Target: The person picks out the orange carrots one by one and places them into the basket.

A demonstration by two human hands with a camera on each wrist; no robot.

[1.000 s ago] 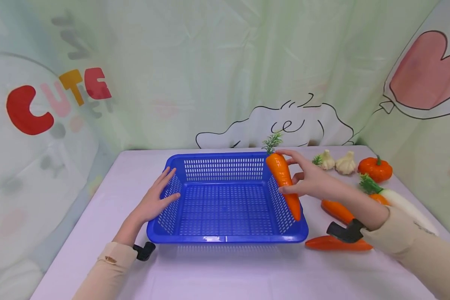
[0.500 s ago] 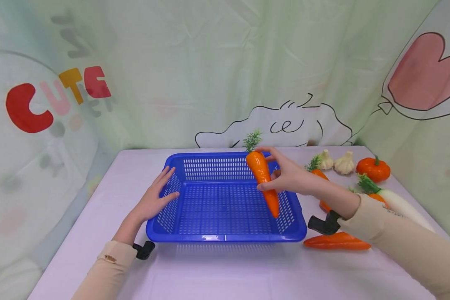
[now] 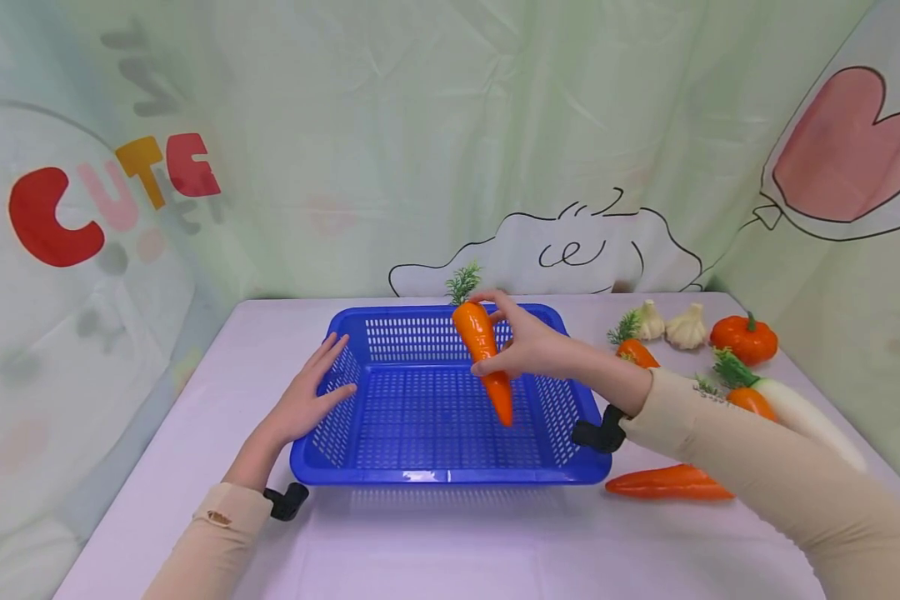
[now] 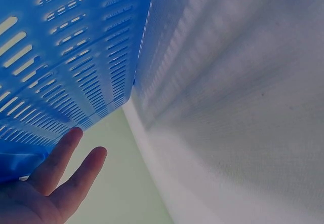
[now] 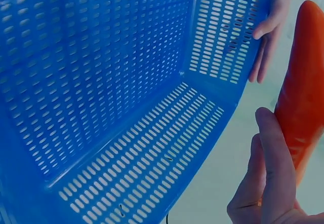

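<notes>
A blue plastic basket (image 3: 450,477) with slotted walls stands on the table, nothing lying on its floor. Over its inside, my right hand (image 3: 532,342) pinches an orange carrot (image 3: 477,332) between thumb and fingers, its leafy green top pointing away and its tip slanting down toward me. The right wrist view shows the same carrot (image 5: 304,82) above the basket's rim. My left hand (image 3: 307,402) rests at the basket's left rim, fingers straight and spread, thumb reaching over the edge. In the left wrist view, two fingers (image 4: 83,176) extend beside the slotted outer wall.
To the right lie another carrot (image 3: 636,353), two garlic bulbs (image 3: 686,327), a small orange pumpkin (image 3: 744,338), and a white radish (image 3: 806,412). An orange-red carrot-shaped piece (image 3: 667,482) lies near the basket's front right corner. A printed curtain (image 3: 450,150) hangs behind the table.
My right hand has carried the carrot leftward from the basket's right wall to over its middle. Vegetables behind the forearm have come into sight. The left hand has stayed at the rim.
</notes>
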